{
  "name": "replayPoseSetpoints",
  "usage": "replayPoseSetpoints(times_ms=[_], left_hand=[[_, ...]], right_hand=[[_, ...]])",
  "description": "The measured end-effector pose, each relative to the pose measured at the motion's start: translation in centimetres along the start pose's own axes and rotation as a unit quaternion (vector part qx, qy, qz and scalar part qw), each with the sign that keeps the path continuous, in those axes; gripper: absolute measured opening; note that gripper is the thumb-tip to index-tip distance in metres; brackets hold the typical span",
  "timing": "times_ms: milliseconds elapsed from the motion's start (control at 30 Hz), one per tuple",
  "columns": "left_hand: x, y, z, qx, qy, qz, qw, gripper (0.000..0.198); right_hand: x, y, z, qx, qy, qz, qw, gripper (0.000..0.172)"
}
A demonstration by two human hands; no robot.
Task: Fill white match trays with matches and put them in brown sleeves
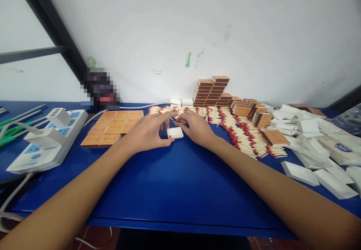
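My left hand (150, 130) curves round the left end of a small white matchbox tray (175, 132), thumb at its near side. A bit of red shows at the tray's left corner by the thumb. Just beyond the tray, my right hand (197, 127) has its fingers curled and pinched on a few matches (177, 123), mostly covered by the fingertips. Behind and right of the hands lie rows of loose red-tipped matches (239, 133).
Orange matchboxes (105, 128) lie in a block at left, beside a white power strip (53, 144). Brown matchboxes (208, 92) are stacked by the wall. More white trays (300, 173) are piled at right on the blue table (180, 193).
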State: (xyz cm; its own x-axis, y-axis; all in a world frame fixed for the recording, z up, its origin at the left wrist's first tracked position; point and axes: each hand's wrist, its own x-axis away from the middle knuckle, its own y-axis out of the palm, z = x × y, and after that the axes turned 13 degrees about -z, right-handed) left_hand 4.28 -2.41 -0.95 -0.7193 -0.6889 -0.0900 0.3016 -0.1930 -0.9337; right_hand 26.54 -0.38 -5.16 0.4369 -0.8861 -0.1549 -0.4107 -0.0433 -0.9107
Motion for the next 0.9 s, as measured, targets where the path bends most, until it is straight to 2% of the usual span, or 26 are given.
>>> replayPoseSetpoints(times_ms=[300, 433, 533, 733, 900], left_hand=[[-0.1, 0.5, -0.2, 0.000, -0.006, -0.008, 1.000, 0.079], [0.0, 0.5, -0.2, -0.002, -0.008, -0.006, 1.000, 0.081], [0.0, 0.5, 0.0, -0.009, -0.001, -0.001, 1.000, 0.080], [-0.1, 0.8, 0.4, -0.009, 0.016, 0.014, 1.000, 0.076], [-0.1, 0.9, 0.4, -0.003, 0.016, 0.014, 1.000, 0.074]], right_hand=[[0.6, -1.2, 0.5, 0.016, 0.051, -0.043, 0.998, 0.014], [2.1, -2.6, 0.7, 0.000, 0.007, -0.040, 0.999, 0.010], [3.0, -3.0, -0.2, 0.035, -0.038, -0.060, 0.997, 0.006], [3.2, -2.2, -2.9, 0.152, -0.031, -0.099, 0.983, 0.009], [3.3, -2.3, -2.5, 0.149, -0.043, -0.092, 0.984, 0.013]])
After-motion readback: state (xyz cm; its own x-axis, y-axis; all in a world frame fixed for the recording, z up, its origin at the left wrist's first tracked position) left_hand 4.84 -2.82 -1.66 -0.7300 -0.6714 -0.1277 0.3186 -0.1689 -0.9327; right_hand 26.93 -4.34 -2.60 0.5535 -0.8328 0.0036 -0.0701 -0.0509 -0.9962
